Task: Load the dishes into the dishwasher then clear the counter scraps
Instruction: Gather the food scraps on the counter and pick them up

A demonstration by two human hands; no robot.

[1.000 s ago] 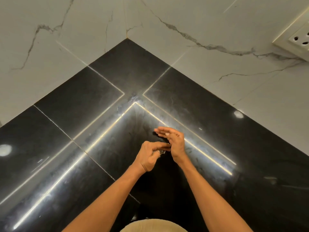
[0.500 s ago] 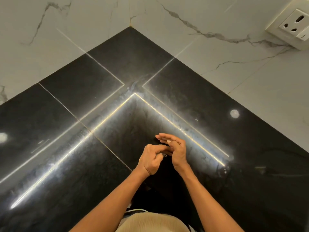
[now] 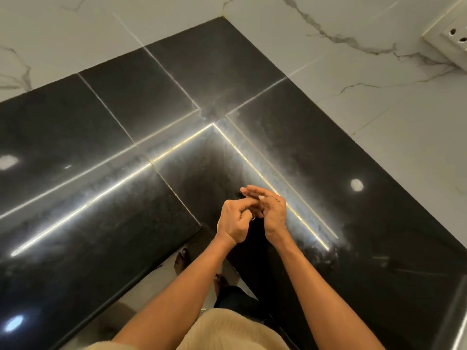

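Both my hands meet above the inner corner of the glossy black stone counter [image 3: 106,137]. My left hand [image 3: 236,221] has its fingers curled, and its fingertips pinch a tiny pale scrap [image 3: 253,218] against my right hand. My right hand [image 3: 269,210] stands on edge beside it, fingers nearly straight and pointing left, palm turned toward the left hand. What lies in that palm is hidden. No dishes or dishwasher are in view.
White marble-patterned wall tiles [image 3: 379,102] back the L-shaped counter. A wall socket [image 3: 452,39] sits at the upper right. The counter's front edge [image 3: 141,276] runs below my arms, with pale floor and my feet [image 3: 182,258] under it.
The view has tilted down and to the right, bringing the counter's front edge, the floor and my feet into sight. My hands stay pressed together, the left fingers still working at the right hand.
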